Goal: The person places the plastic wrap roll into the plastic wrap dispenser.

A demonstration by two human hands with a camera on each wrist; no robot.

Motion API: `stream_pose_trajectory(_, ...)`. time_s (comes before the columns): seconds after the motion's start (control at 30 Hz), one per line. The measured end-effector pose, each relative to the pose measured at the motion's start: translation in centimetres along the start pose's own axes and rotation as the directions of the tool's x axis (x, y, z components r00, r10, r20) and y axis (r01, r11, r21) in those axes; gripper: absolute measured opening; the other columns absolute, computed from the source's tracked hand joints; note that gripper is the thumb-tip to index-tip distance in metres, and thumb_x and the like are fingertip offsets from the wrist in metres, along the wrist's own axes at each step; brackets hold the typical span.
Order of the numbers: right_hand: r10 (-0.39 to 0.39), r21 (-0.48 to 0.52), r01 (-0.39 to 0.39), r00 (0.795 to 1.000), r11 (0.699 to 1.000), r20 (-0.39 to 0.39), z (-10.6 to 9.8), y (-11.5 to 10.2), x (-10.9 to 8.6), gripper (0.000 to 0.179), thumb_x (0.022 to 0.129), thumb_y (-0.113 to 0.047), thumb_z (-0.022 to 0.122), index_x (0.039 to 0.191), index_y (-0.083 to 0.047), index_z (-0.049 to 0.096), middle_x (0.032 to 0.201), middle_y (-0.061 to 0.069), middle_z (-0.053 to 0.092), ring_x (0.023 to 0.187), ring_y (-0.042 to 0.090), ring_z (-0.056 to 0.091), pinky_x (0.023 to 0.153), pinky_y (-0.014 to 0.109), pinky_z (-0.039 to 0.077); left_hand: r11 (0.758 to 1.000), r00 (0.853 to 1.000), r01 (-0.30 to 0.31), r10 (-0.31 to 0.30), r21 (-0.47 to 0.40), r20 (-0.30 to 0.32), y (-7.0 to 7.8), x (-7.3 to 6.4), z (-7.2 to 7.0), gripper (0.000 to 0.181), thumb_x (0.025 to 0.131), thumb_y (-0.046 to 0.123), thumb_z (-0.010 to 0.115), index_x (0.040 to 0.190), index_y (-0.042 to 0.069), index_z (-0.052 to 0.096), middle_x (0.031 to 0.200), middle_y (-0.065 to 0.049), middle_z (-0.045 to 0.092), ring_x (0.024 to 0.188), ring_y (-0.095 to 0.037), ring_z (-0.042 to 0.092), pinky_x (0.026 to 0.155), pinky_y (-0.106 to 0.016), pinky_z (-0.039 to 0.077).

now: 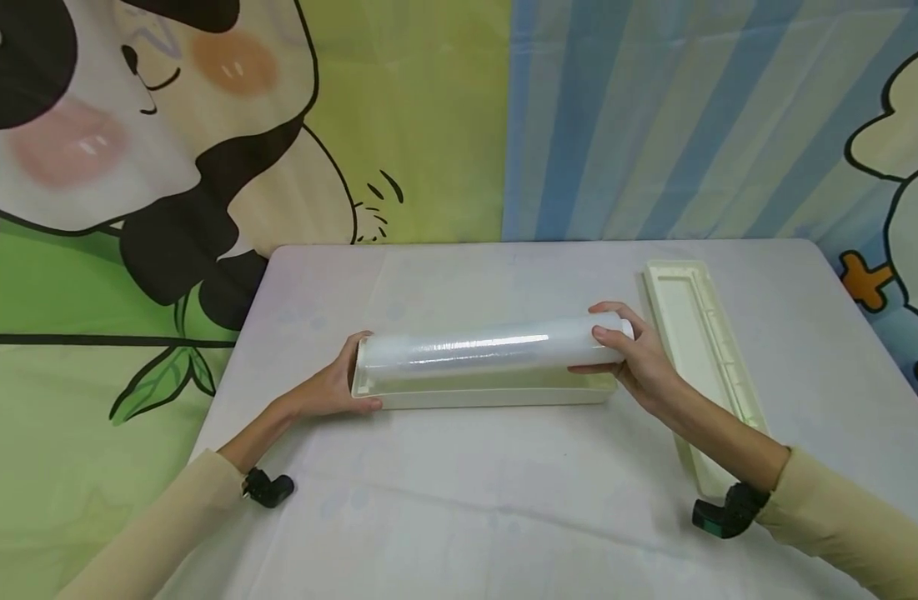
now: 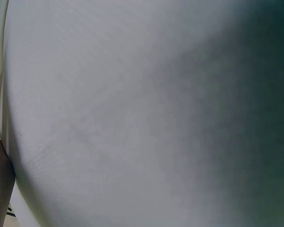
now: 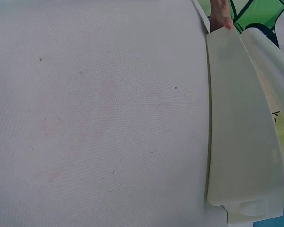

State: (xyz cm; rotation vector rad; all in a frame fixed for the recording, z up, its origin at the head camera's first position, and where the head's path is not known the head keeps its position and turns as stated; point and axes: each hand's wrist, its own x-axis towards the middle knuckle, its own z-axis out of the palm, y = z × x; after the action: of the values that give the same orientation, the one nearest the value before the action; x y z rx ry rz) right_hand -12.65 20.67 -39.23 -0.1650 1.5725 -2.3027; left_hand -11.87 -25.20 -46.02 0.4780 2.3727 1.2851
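A long pale cream plastic box [image 1: 489, 398] lies crosswise on the table, its upper side uncovered. At its left end my left hand [image 1: 327, 387] grips the end wall, thumb at the near corner. A roll of cling film [image 1: 474, 346], clear and shiny, sits over the box with its left end down inside it. My right hand [image 1: 642, 358] holds the roll's right end, thumb on top and fingers around it. That end is raised higher than the left one. In the right wrist view, a gap shows between the roll [image 3: 274, 61] and the box wall [image 3: 241, 127].
The box's long cream lid [image 1: 679, 312] lies on the table to the right, partly beneath my right forearm. A white cloth covers the table [image 1: 466, 500]. A cartoon-printed curtain [image 1: 428, 125] hangs behind the far edge. Each wrist wears a small black camera [image 1: 267, 487].
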Motion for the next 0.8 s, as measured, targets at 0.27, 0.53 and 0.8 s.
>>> stream_pose_trajectory(0.27, 0.028, -0.042, -0.029, 0.999, 0.999, -0.035, 0.3, 0.6, 0.6, 0.023, 0.095, -0.004, 0.054, 0.113, -0.018, 0.057, 0.122, 0.007, 0.043, 0.101, 0.020, 0.060, 0.072, 0.045, 0.058, 1.000, 1.000, -0.013, 0.013, -0.020, -0.004, 0.2, 0.0, 0.0, 0.101, 0.075, 0.023, 0.083, 0.148, 0.023, 0.013, 0.136, -0.010, 0.038, 0.115, -0.028, 0.043, 0.092, -0.042, 0.042)
stream_pose_trajectory(0.53, 0.077, -0.091, -0.081, 0.996, 0.992, -0.050, 0.9, 1.2, 1.6, 0.024, 0.093, -0.006, 0.059, 0.112, -0.021, 0.056, 0.121, 0.004, 0.044, 0.103, 0.021, 0.057, 0.072, 0.046, 0.058, 0.999, 1.000, -0.013, 0.013, -0.041, -0.016, 0.0, -0.1, 0.2, 0.102, 0.074, 0.021, 0.084, 0.148, 0.018, 0.014, 0.138, -0.010, 0.037, 0.119, -0.029, 0.041, 0.097, -0.045, 0.038)
stream_pose_trajectory(0.8, 0.076, -0.099, -0.081, 0.996, 0.992, -0.050, 0.9, 1.3, 1.7, 0.023, 0.094, -0.007, 0.058, 0.113, -0.021, 0.055, 0.121, 0.004, 0.043, 0.103, 0.021, 0.057, 0.072, 0.044, 0.058, 1.000, 1.000, -0.014, 0.013, -0.024, -0.023, -0.2, 0.0, 0.2, 0.102, 0.074, 0.021, 0.084, 0.148, 0.019, 0.014, 0.138, -0.011, 0.037, 0.117, -0.029, 0.043, 0.093, -0.044, 0.040)
